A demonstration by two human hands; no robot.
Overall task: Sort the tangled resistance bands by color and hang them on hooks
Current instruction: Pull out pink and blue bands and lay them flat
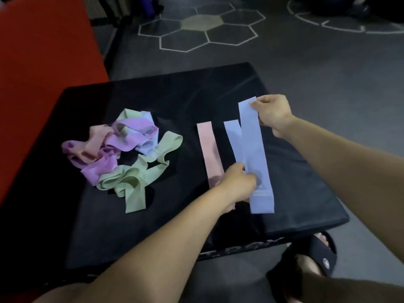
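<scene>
A tangled heap of bands (122, 147) in purple, pink, green and pale blue lies on the left of a black padded box (153, 226). To its right a pink band (210, 149) lies flat and straight. Beside that lies a pale blue band (234, 138). A second pale blue band (255, 156) is stretched lengthwise over it. My right hand (273, 112) pinches this band's far end. My left hand (238, 182) grips its near part, covering the pink band's near end.
A red mat (43, 51) rises at the left beyond the box. Grey gym floor with white hexagon markings (203, 29) spreads behind. A foot in a black slide sandal (310, 256) stands by the box's front right corner. No hooks are in view.
</scene>
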